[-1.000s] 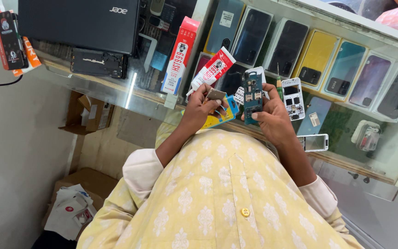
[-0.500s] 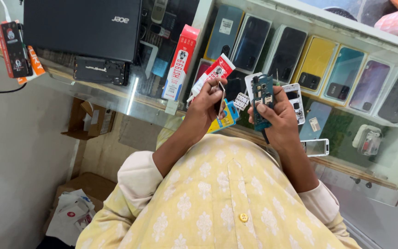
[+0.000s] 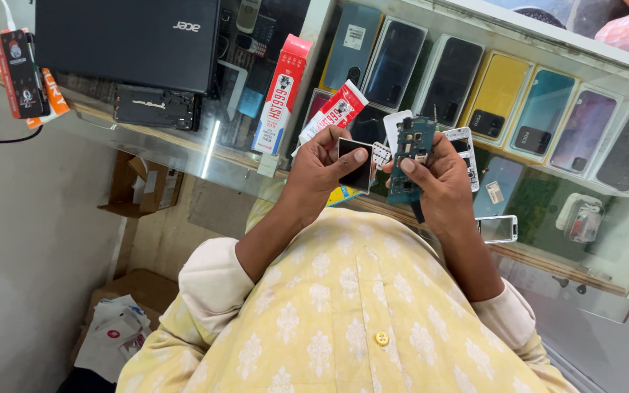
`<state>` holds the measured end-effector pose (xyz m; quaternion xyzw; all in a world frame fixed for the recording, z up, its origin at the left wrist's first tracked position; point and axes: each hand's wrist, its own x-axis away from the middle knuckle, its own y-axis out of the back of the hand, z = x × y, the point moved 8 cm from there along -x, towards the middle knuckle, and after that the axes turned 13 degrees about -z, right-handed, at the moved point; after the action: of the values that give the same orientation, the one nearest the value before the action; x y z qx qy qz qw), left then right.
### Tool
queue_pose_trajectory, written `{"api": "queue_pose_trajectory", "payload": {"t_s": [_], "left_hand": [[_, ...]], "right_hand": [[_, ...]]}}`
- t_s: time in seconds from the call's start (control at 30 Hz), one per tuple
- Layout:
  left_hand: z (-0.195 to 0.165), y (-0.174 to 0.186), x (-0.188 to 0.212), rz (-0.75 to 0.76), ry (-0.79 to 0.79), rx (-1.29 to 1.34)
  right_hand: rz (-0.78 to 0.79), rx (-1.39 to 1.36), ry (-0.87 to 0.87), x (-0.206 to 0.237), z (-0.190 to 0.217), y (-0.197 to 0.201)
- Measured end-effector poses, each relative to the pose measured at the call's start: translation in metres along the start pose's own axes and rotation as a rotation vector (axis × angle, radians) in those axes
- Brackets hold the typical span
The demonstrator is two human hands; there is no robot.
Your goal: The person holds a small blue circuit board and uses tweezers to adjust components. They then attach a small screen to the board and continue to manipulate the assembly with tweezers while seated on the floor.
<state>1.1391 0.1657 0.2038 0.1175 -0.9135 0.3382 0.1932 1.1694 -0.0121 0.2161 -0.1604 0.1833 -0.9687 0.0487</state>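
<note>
My left hand pinches a small dark square screen panel between thumb and fingers. Just to its right, my right hand grips a green phone circuit board, held upright with the thumb on its face. Panel and board sit a little apart, above the glass counter. A small white part shows between the two hands. A thin dark tool or cable hangs below the board under my right palm.
A black laptop and a dark phone frame lie on the counter at left, beside a red and white box. Several phones lie under the glass. A white phone body rests near my right wrist. Cardboard boxes stand on the floor.
Both hands held the board together before. Now my left hand has drawn the dark panel away to the left, and the board stays in my right hand.
</note>
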Motion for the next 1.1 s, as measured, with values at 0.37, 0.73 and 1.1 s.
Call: {"api": "queue_pose_trajectory", "payload": {"t_s": [0.37,0.73,1.1], "left_hand": [[-0.012,-0.026,0.008,0.001,-0.096,-0.065],[-0.005,-0.028,0.008,-0.012,-0.109,-0.016],[-0.007,-0.031,0.011,-0.005,-0.115,-0.006]], "right_hand": [[0.0,0.11,0.019,0.012,0.023,-0.011],[0.038,0.106,0.064,0.012,0.025,-0.017],[0.045,0.09,0.056,0.015,0.027,-0.02]]}}
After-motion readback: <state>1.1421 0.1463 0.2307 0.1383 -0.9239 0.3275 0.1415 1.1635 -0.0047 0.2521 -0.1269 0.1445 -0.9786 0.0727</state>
